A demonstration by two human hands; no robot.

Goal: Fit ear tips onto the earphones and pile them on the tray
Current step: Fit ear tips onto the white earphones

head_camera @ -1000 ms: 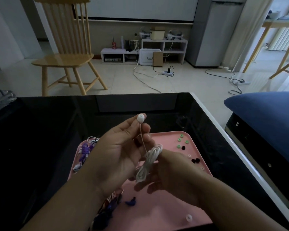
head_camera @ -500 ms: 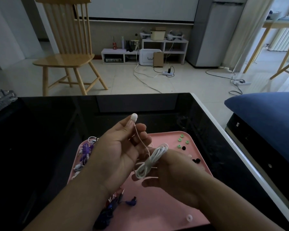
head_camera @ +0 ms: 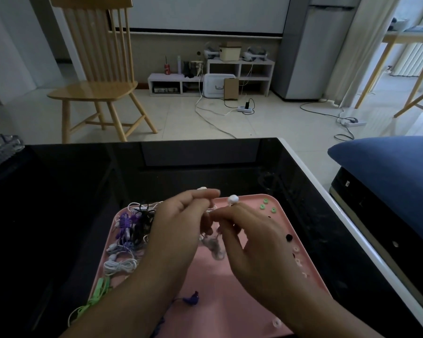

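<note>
Between our hands the white cable (head_camera: pixel 211 245) hangs as a motion-blurred smear, so we cannot trace its loops. Our left hand (head_camera: pixel 178 223) pinches one white earbud (head_camera: pixel 201 189) at its fingertips, mostly hidden by the fingers; our right hand (head_camera: pixel 252 240) pinches the other white earbud (head_camera: pixel 233 198), which pokes up above the knuckles (whether either carries a tip we cannot tell). Both hands hover over the pink tray (head_camera: pixel 230 311), whose near edge is cut off by the frame. A tangle of purple, black, white and green earphones (head_camera: pixel 127 235) lies along the tray's left side; green ear tips (head_camera: pixel 269 205) sit at its far right corner, with a black ear tip (head_camera: pixel 289 237) nearer along that edge. The tray rests on a glossy black worktop (head_camera: pixel 71 191) with a white right border. Beyond stand a wooden chair (head_camera: pixel 95 76), pale floor tiles and a low white shelf (head_camera: pixel 239 69).
</note>
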